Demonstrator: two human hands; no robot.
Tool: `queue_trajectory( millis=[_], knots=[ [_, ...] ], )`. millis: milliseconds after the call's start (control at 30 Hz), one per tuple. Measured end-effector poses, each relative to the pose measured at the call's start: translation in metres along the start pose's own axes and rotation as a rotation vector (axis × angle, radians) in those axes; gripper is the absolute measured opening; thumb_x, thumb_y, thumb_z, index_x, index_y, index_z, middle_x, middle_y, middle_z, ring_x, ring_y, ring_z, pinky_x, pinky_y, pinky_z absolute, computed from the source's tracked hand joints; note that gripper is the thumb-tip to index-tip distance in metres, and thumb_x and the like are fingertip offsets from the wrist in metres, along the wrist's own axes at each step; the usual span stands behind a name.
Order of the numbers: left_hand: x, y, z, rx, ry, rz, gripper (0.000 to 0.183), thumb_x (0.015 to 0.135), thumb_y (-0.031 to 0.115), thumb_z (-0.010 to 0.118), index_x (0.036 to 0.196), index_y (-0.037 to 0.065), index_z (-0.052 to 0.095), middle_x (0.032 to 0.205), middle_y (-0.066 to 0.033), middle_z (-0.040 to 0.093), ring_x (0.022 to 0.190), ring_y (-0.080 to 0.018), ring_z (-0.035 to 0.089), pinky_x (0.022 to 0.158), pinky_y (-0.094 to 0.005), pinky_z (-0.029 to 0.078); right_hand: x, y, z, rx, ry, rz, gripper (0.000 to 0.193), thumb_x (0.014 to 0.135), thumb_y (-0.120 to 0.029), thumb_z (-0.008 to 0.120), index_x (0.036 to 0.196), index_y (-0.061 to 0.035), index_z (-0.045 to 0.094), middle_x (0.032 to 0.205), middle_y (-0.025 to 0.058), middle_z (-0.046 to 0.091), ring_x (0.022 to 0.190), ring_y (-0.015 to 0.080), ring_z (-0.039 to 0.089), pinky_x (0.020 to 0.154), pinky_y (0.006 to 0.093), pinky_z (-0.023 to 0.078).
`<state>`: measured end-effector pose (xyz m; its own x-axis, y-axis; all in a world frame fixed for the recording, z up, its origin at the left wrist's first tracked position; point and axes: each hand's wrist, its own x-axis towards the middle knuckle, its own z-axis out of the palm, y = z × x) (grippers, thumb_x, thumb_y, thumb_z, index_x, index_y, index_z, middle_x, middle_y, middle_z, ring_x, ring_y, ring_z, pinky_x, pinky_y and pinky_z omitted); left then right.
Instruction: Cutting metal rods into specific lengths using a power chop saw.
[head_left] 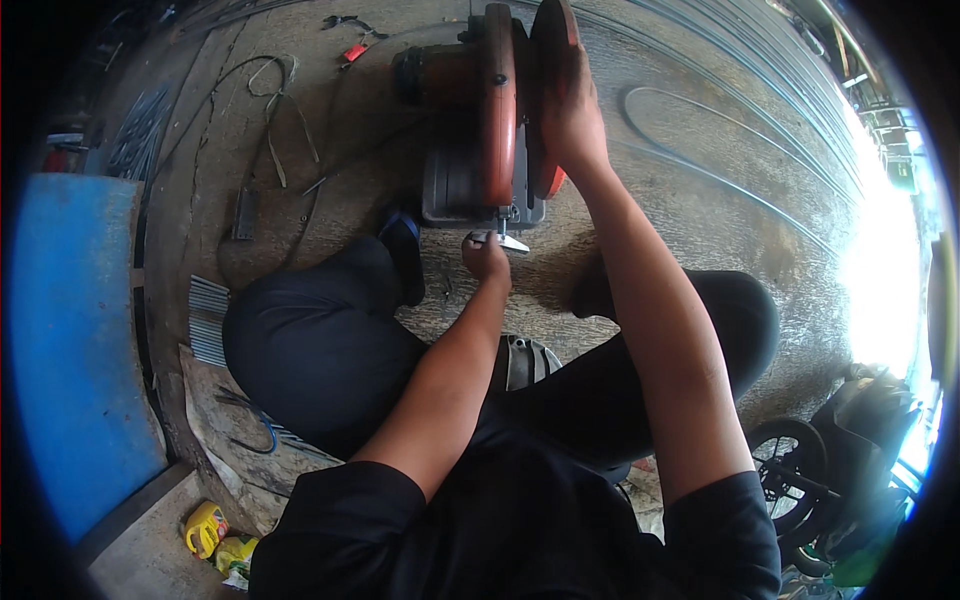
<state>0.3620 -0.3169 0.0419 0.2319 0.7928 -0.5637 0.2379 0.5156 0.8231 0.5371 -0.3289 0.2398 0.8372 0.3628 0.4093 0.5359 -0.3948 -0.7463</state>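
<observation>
A red cut-off saw [500, 130] stands on a dark grey base [450, 190] in front of me. Low at its near end, my left hand [487, 258] is closed around a small silver metal handle [515, 243] beneath an upright bolt. My right hand [574, 125] grips a round red guard [558, 40] on the saw's right side, palm against its face. The hand hides part of the guard, and its fingertips are hard to make out.
My bent legs [310, 320] flank the near side of the saw. Long metal rods [740, 110] run along the right. Cables and a strap [275, 110] lie to the left, near pliers [350, 25]. A blue panel [75, 340] stands far left, and a wheel [788, 465] at lower right.
</observation>
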Motion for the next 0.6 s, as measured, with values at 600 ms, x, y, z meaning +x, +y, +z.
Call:
queue_trajectory(
  millis=[600],
  knots=[
    [0.024, -0.062, 0.02, 0.048, -0.185, -0.389, 0.032, 0.087, 0.028, 0.055, 0.095, -0.002, 0.063, 0.083, -0.018, 0.066, 0.085, -0.0311, 0.065, 0.08, -0.0392, 0.049, 0.0, 0.0, 0.002, 0.041, 0.026, -0.037, 0.059, 0.091, -0.015, 0.052, 0.143, -0.0047, 0.026, 0.132, 0.0272, 0.047, 0.122, 0.0434, 0.046, 0.1, 0.0437, 0.04]
  ],
)
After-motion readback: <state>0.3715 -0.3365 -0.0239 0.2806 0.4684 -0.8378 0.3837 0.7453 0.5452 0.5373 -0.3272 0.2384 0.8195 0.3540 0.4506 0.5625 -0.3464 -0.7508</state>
